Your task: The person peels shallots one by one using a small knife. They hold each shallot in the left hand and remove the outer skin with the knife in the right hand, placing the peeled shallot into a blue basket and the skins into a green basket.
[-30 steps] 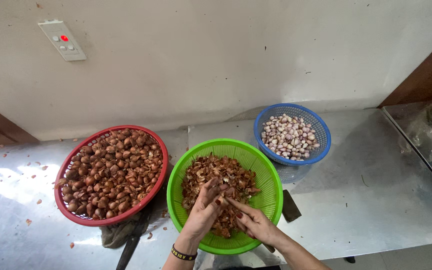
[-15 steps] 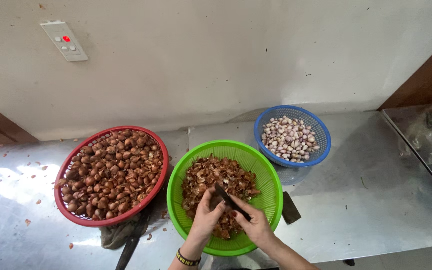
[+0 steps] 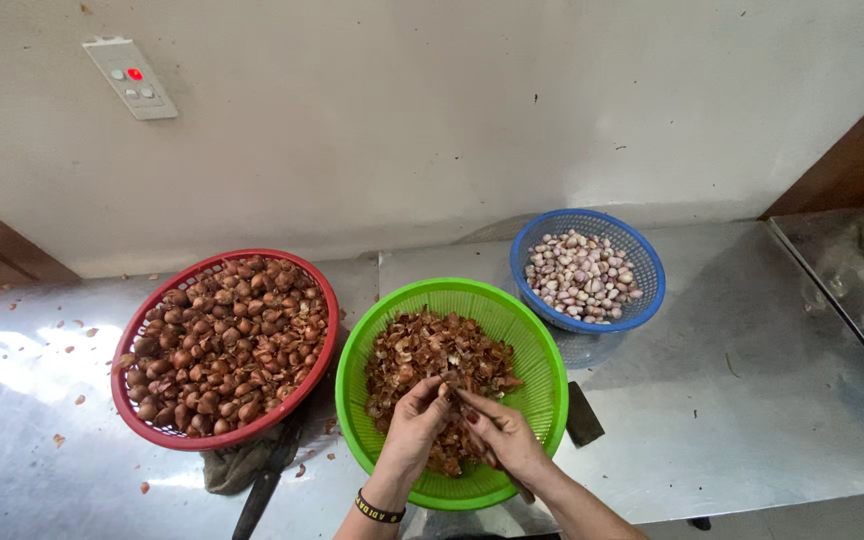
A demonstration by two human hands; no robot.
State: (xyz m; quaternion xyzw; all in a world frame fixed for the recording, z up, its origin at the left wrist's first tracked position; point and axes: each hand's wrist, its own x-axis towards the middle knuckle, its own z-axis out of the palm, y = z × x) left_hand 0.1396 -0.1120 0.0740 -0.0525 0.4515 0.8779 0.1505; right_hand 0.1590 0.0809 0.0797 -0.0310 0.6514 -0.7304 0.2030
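Over the green basket (image 3: 392, 310) of brown peelings (image 3: 422, 350), at 6 o'clock in the view, the left hand (image 3: 414, 425) pinches a small shallot (image 3: 444, 381) while the right hand (image 3: 505, 440) grips a knife (image 3: 472, 408) against it. The red basket (image 3: 152, 420) of unpeeled shallots (image 3: 222, 340) lies at 9 o'clock of the green one. The blue basket (image 3: 642, 300) of peeled bulbs (image 3: 580, 275) lies at 2 o'clock.

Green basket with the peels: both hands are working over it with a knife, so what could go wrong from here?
1. The right hand holds a knife whose blade lies close to the left hand's fingers; a slip could cut them.
2. The green basket sits at the steel counter's front edge, so it might tip off.
3. Peels could scatter; some already litter the counter.
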